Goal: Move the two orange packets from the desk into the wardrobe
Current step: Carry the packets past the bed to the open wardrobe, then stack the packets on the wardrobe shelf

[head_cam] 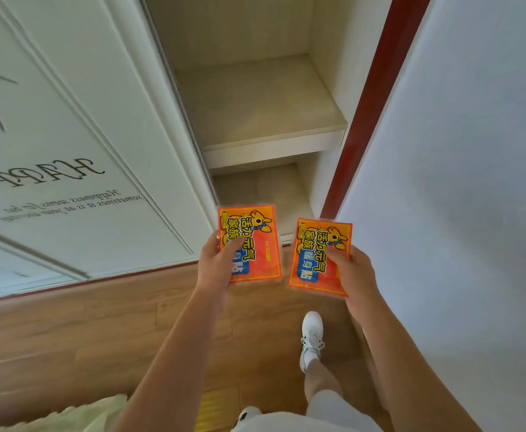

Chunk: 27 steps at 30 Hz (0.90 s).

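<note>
1. Packets are carried one to each hand: the left hand is clamped on the left orange packet at its lower left edge, thumb over the printed face and fingers hidden beneath.
2. The right orange packet is pinched the same way by the right hand at its lower right edge; the two packets are held near each other, not touching.
3. Both are held flat and face up, probably so that they can be slid straight onto a shelf without being turned.
4. They are held in the air over the wooden floor, just in front of the open wardrobe; neither is inside it yet.
5. The wardrobe's upper shelf is seen bare, and nothing is seen on the lower shelf, though its front is partly hidden by the packets.
6. The sliding door, printed with lettering, is drawn aside to the left, so the compartment is left open for reaching in.
7. A white shoe is set forward toward the opening, so the carrying step is judged almost finished.
</note>
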Each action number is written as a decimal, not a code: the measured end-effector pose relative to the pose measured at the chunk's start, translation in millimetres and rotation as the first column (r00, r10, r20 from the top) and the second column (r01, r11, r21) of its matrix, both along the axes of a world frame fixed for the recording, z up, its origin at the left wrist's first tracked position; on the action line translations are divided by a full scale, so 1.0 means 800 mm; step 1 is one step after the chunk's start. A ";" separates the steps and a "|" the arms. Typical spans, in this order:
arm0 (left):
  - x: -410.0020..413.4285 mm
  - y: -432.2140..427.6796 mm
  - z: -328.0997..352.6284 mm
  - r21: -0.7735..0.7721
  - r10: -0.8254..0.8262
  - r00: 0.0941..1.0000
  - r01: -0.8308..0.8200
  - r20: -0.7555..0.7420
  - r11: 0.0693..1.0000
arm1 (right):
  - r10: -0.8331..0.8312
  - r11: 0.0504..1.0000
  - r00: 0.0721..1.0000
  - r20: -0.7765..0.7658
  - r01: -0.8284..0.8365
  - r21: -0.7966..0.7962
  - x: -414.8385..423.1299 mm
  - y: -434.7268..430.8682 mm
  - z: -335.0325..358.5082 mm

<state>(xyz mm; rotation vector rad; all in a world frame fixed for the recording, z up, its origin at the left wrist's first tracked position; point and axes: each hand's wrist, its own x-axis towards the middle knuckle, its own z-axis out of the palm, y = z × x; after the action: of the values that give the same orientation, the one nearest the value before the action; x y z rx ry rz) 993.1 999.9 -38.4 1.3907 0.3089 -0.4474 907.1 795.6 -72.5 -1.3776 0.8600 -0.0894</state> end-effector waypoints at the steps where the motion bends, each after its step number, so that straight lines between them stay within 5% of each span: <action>1: 0.018 -0.018 -0.002 -0.003 0.005 1.000 -0.005 0.002 1.000 | -0.007 1.000 1.000 0.002 0.007 0.016 0.019 -0.017 -0.003; 12: 0.184 -0.175 0.029 -0.039 0.185 0.983 -0.185 -0.018 0.982 | 0.116 0.990 0.987 0.111 -0.123 0.061 0.231 -0.184 0.042; 27: 0.366 -0.207 0.013 -0.065 0.283 0.959 -0.281 0.016 0.957 | 0.145 0.986 0.986 0.086 -0.151 0.065 0.430 -0.226 0.030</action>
<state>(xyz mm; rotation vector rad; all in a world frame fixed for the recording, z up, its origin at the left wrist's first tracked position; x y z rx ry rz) 1286.1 834.1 -28.4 1.2666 0.4620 -0.2015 1251.1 614.9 -48.5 -1.3573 0.6847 -0.0005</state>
